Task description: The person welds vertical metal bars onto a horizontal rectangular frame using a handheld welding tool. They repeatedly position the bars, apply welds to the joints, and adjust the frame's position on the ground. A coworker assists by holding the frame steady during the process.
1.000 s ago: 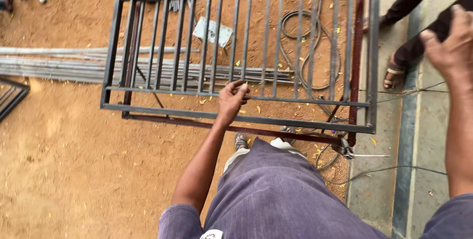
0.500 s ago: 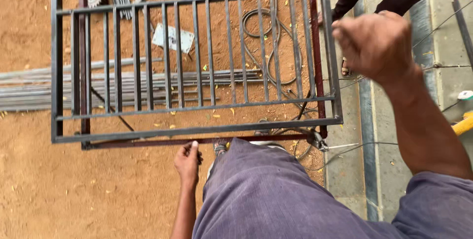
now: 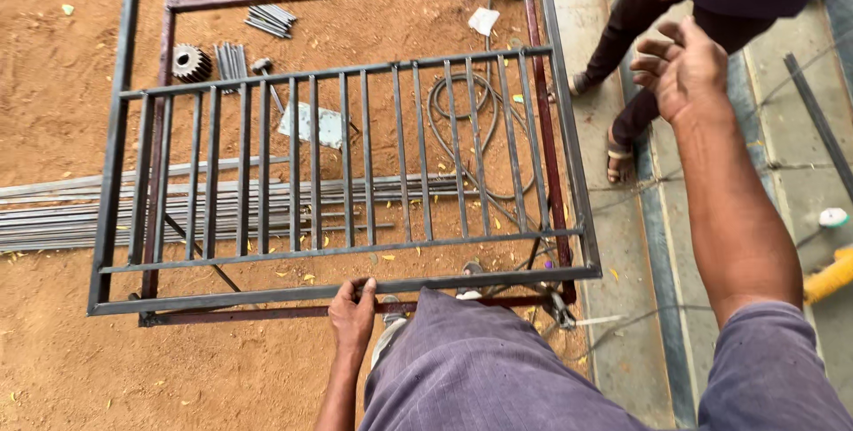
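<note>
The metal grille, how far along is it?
Done: the metal grille has its frame and upright bars in place. In hand: the left hand grips its near bottom rail; the right hand is raised, empty. Left: loose steel rods lie unused on the sand.

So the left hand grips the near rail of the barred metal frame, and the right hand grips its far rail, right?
Not quite. The left hand does grip the near rail of the barred metal frame, but the head view shows the right hand raised in the air, open, touching nothing.
</note>
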